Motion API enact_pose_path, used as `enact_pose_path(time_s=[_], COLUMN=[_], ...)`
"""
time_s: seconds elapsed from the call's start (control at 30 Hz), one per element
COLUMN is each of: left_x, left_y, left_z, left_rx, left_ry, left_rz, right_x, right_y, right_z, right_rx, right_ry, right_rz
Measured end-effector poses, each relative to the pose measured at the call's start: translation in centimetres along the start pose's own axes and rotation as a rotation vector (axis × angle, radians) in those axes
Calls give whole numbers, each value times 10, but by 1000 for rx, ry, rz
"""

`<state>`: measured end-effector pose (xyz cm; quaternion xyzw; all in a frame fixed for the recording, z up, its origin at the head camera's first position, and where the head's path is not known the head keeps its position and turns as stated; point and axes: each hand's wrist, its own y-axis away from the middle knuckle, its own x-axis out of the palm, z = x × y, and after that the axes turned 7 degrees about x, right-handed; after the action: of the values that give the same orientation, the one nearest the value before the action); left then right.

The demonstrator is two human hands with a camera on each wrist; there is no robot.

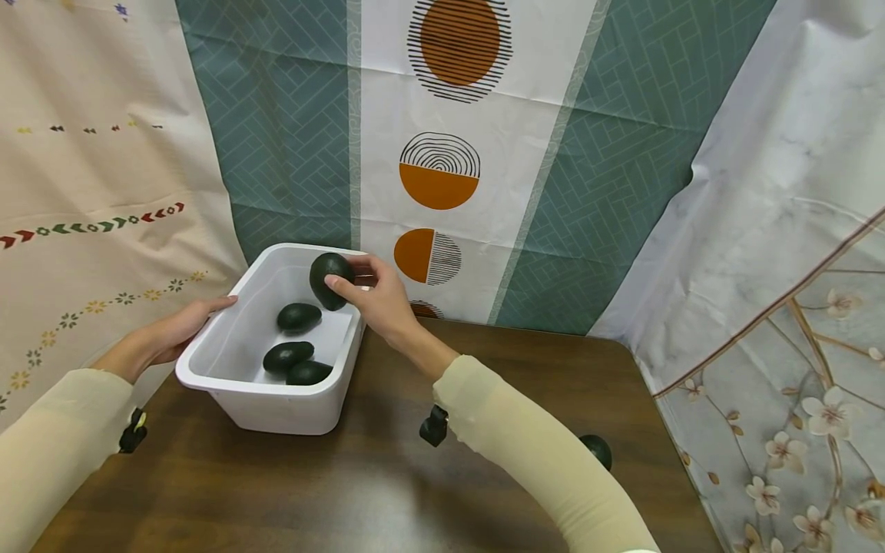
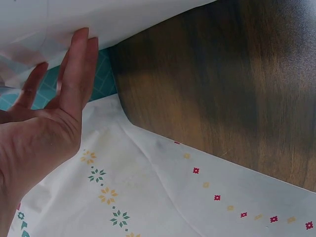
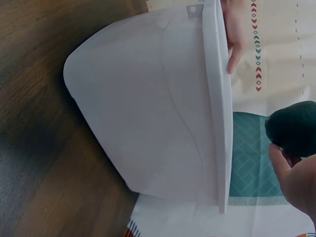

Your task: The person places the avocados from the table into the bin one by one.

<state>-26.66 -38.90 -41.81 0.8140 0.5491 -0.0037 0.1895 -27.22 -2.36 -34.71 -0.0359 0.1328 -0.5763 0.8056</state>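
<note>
My right hand point(image 1: 383, 296) holds a dark green avocado point(image 1: 332, 280) between thumb and fingers, above the far right part of a white plastic tub point(image 1: 270, 398). In the right wrist view this avocado point(image 3: 294, 128) is beyond the tub's rim point(image 3: 222, 123). Inside the tub lie three more avocados: one near the middle point(image 1: 299, 317) and two close together, the left one point(image 1: 287, 356) and the right one point(image 1: 309, 373), by the near end. My left hand point(image 1: 176, 326) grips the tub's left rim, its fingers point(image 2: 74, 74) against the outer wall.
The tub stands on a brown wooden table point(image 1: 387, 476). Another avocado point(image 1: 596, 452) lies at the table's right, partly hidden by my right sleeve point(image 1: 532, 445). Patterned cloths hang behind, a cream one point(image 1: 104, 177) on the left and a floral one point(image 1: 774, 307) on the right.
</note>
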Motion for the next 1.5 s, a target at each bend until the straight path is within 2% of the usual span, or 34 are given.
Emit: enact_pose_path(time_s=[0.37, 0.73, 1.23, 1.5], left_x=[-2, -2, -2, -1], left_y=[-2, 0, 1, 2], left_z=[1, 0, 0, 0], left_rx=[1, 3, 8, 7], left_ry=[11, 12, 19, 11], left_rz=[2, 26, 28, 28], right_x=[-5, -17, -53, -72], right_y=[1, 7, 26, 32], right_z=[1, 2, -2, -8], right_rx=[-5, -63, -70, -71], right_ry=[35, 118, 267, 253], right_rz=[2, 67, 176, 189])
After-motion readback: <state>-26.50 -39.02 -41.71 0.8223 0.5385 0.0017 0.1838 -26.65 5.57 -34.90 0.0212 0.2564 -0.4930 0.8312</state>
